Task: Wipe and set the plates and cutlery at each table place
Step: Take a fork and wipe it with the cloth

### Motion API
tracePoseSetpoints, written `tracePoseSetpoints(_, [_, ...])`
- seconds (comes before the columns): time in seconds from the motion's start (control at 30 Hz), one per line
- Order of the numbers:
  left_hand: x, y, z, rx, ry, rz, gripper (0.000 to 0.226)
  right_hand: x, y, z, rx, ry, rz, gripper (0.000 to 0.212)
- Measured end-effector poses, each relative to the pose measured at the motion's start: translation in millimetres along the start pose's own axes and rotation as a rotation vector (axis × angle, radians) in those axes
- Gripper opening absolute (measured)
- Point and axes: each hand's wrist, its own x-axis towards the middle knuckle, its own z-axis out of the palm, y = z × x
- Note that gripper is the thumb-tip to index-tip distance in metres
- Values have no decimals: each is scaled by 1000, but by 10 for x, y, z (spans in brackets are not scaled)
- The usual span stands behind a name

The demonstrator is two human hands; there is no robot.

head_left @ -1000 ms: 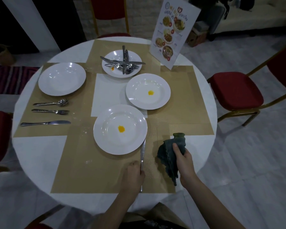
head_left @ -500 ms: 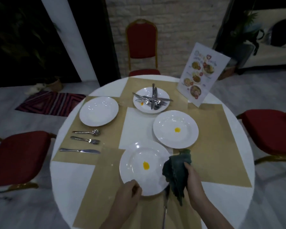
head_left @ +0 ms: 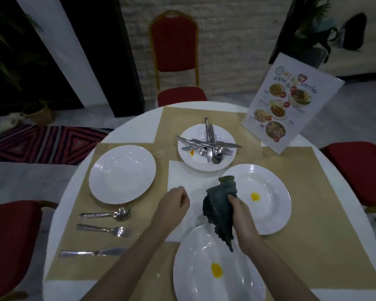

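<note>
My right hand [head_left: 241,216] grips a crumpled dark green cloth [head_left: 218,206] above the gap between two white plates. The near plate [head_left: 200,276] and the right plate [head_left: 269,183] each carry a yellow spot. My left hand [head_left: 174,202] hovers over the white table centre with fingers curled, holding nothing. A far plate [head_left: 195,161] holds a pile of cutlery [head_left: 207,145] and a yellow smear. At the left place lie a clean plate [head_left: 122,172], a spoon [head_left: 109,214], a fork [head_left: 104,230] and a knife [head_left: 91,253].
The round white table [head_left: 59,224] bears tan placemats [head_left: 326,213]. A menu stand [head_left: 291,103] leans at the far right. Red chairs stand at the back [head_left: 174,46], the left [head_left: 9,240] and the right [head_left: 360,170]. A striped rug [head_left: 41,144] lies on the floor.
My left hand has let go of the knife beside the near plate and moved forward to the table centre. My right hand has carried the cloth forward too. The view has tilted up.
</note>
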Motion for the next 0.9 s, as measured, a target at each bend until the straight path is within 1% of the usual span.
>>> tracePoseSetpoints(0.1, [765,-135,-8,161,9,141,12,255,-37,268,18,49,19,32])
tracePoseSetpoints(0.23, [1613,-191,53,411,-27,334,31,471,8,486,17,69,65,35])
tracePoseSetpoints(0.3, [1901,-243,114,553,-32,385,41,522,19,522,6,80,93,34])
tracePoseSetpoints(0.33, [2009,-268,139,628,-29,410,43,542,14,532,6,88,96,34])
tracePoseSetpoints(0.47, [2223,-259,169,832,6,478,35,583,-16,542,2,115,87,33])
tracePoseSetpoints(0.6, [2263,-283,177,894,81,570,30,568,-12,548,1,120,102,35])
tracePoseSetpoints(0.7, [2223,-281,106,893,66,631,24,546,0,516,10,143,118,34])
tracePoseSetpoints(0.8, [2201,-295,26,872,76,639,25,515,6,494,9,158,119,34])
tracePoseSetpoints(0.9, [2137,-305,-11,817,87,594,22,468,7,469,30,155,125,35])
